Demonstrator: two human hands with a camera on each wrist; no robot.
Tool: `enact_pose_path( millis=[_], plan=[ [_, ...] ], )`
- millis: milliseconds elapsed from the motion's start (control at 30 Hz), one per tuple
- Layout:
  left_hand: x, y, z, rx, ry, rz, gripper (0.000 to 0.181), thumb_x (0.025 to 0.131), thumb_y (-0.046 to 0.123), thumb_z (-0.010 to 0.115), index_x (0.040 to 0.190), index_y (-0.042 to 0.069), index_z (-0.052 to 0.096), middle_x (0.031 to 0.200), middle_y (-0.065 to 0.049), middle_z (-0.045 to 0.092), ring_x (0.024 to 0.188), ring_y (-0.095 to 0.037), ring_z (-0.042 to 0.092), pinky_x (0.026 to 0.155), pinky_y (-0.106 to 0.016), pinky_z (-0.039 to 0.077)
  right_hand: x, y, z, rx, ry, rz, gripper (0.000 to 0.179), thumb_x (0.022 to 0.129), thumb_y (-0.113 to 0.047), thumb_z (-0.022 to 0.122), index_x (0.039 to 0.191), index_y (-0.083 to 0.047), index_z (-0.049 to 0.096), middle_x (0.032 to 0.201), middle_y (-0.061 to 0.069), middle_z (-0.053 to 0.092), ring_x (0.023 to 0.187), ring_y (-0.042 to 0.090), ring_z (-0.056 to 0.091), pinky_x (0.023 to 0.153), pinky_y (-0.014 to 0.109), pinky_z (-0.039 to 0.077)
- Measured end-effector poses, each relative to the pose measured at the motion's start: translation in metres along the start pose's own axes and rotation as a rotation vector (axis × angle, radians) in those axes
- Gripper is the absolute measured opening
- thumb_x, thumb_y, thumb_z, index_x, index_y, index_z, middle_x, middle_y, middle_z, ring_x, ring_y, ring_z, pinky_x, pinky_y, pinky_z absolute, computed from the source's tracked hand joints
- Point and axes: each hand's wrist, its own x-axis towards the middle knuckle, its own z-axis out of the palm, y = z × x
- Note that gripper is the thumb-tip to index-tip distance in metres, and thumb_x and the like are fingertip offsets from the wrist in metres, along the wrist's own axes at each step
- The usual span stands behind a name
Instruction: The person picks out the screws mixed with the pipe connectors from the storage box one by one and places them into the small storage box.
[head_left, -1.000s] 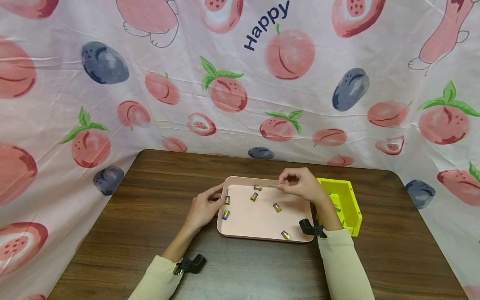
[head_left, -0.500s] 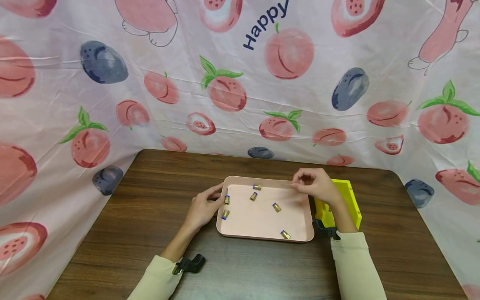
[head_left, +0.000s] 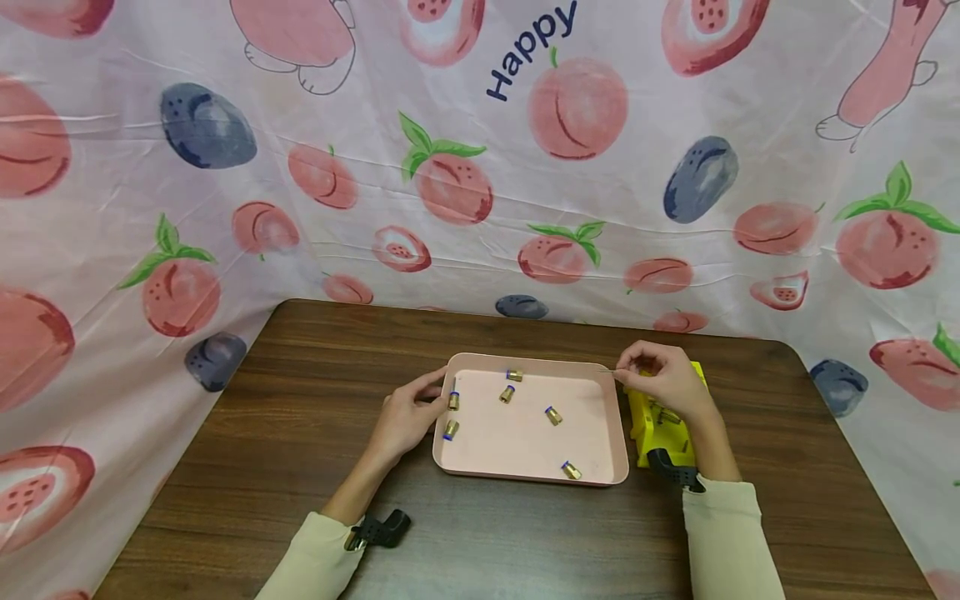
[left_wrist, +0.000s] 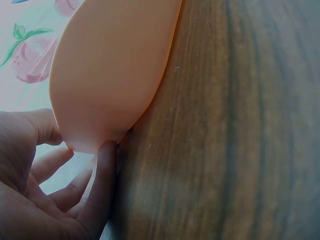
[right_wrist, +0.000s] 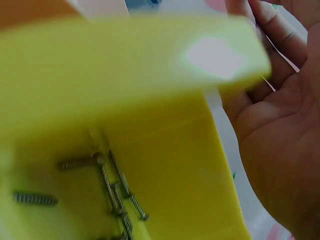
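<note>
My left hand (head_left: 407,418) grips the left end of a pink tray (head_left: 495,450); in the left wrist view, thumb and fingers meet its outer wall (left_wrist: 107,80). Several brass fittings with blue collars lie in the tray, among them one fitting (head_left: 553,416) near the middle. Something thin and dark stands up at the fitting (head_left: 453,401) on the left. My right hand (head_left: 666,382) pinches a thin metal rod (head_left: 606,371) at the tray's far right corner. Only the rod's tip shows, so I cannot tell its kind. The right wrist view hides the rod.
Close against the tray's right side stands a yellow bin (head_left: 640,425), partly under my right hand. Several screws (right_wrist: 119,187) lie inside it, in the right wrist view. All stands on a wooden table (head_left: 337,350), with a fruit-printed cloth (head_left: 480,275) behind.
My right hand has moved right with the thin rod, away from the fitting near the tray's far edge and over the yellow bin. The left hand and tray stay nearly still.
</note>
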Motion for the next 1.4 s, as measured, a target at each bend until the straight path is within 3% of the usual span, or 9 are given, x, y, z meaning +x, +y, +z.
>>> enact_pose_path(
  millis=[233, 333, 467, 600, 867, 1067, 1267, 1400],
  plan=[
    [0.0, -0.002, 0.0, -0.001, -0.003, 0.023, 0.054, 0.098, 0.01, 0.073, 0.152, 0.007, 0.068, 0.113, -0.017, 0.081, 0.082, -0.021, 0.081, 0.067, -0.029, 0.06, -0.015, 0.002, -0.007, -0.001, 0.046, -0.001, 0.012, 0.092, 0.012, 0.079, 0.095, 0.001, 0.075, 0.082, 0.004, 0.069, 0.07, 0.012, 0.058, 0.063, 0.021, 0.05],
    [0.006, -0.015, 0.001, 0.001, 0.005, 0.057, 0.054, 0.097, 0.015, 0.075, 0.15, 0.009, 0.07, 0.11, -0.015, 0.082, 0.08, -0.017, 0.08, 0.065, -0.031, 0.061, -0.018, 0.003, -0.01, 0.019, 0.058, 0.002, 0.011, 0.092, 0.013, 0.077, 0.095, 0.003, 0.075, 0.083, 0.004, 0.071, 0.071, 0.011, 0.058, 0.064, 0.02, 0.051],
    [0.024, -0.051, 0.004, -0.018, -0.001, 0.06, 0.053, 0.096, 0.023, 0.078, 0.149, 0.021, 0.073, 0.107, -0.004, 0.083, 0.079, -0.014, 0.08, 0.066, -0.033, 0.063, -0.02, 0.003, -0.013, 0.031, 0.07, 0.01, 0.01, 0.092, 0.014, 0.076, 0.095, 0.005, 0.074, 0.085, 0.004, 0.071, 0.073, 0.01, 0.059, 0.066, 0.019, 0.052],
    [0.031, -0.065, 0.006, -0.01, -0.007, 0.033, 0.053, 0.097, 0.025, 0.079, 0.149, 0.029, 0.072, 0.109, -0.001, 0.082, 0.08, -0.016, 0.081, 0.068, -0.038, 0.064, -0.022, 0.003, -0.017, 0.019, 0.08, 0.028, 0.009, 0.093, 0.014, 0.076, 0.096, 0.006, 0.073, 0.086, 0.003, 0.071, 0.075, 0.01, 0.06, 0.068, 0.02, 0.052],
    [0.027, -0.057, 0.006, -0.014, -0.002, 0.024, 0.054, 0.097, 0.024, 0.08, 0.15, 0.024, 0.072, 0.108, 0.0, 0.082, 0.081, -0.013, 0.08, 0.067, -0.031, 0.062, -0.03, 0.002, -0.029, -0.012, 0.129, 0.019, 0.011, 0.092, 0.016, 0.076, 0.097, 0.007, 0.073, 0.087, 0.001, 0.071, 0.074, 0.011, 0.058, 0.067, 0.019, 0.049],
    [0.014, -0.038, 0.002, -0.024, 0.003, 0.111, 0.053, 0.097, 0.019, 0.077, 0.149, 0.013, 0.071, 0.11, -0.014, 0.082, 0.08, -0.018, 0.08, 0.064, -0.033, 0.062, -0.035, 0.003, -0.039, -0.02, 0.188, 0.011, 0.012, 0.091, 0.019, 0.074, 0.097, 0.01, 0.072, 0.084, -0.002, 0.069, 0.071, 0.011, 0.055, 0.063, 0.019, 0.047],
    [0.019, -0.038, 0.001, -0.027, -0.013, 0.024, 0.054, 0.097, 0.02, 0.077, 0.15, 0.019, 0.071, 0.112, -0.007, 0.082, 0.08, -0.011, 0.079, 0.066, -0.03, 0.062, -0.043, 0.004, -0.047, -0.055, 0.266, 0.076, 0.01, 0.091, 0.017, 0.077, 0.096, 0.01, 0.071, 0.084, -0.004, 0.068, 0.069, 0.011, 0.054, 0.062, 0.019, 0.046],
    [0.011, -0.019, 0.0, -0.03, -0.016, 0.037, 0.053, 0.097, 0.014, 0.075, 0.15, 0.01, 0.07, 0.112, -0.017, 0.081, 0.081, -0.018, 0.081, 0.065, -0.031, 0.062, -0.046, 0.005, -0.051, -0.104, 0.286, 0.114, 0.008, 0.092, 0.012, 0.079, 0.096, 0.009, 0.072, 0.083, -0.006, 0.068, 0.067, 0.012, 0.053, 0.061, 0.019, 0.045]
  ],
)
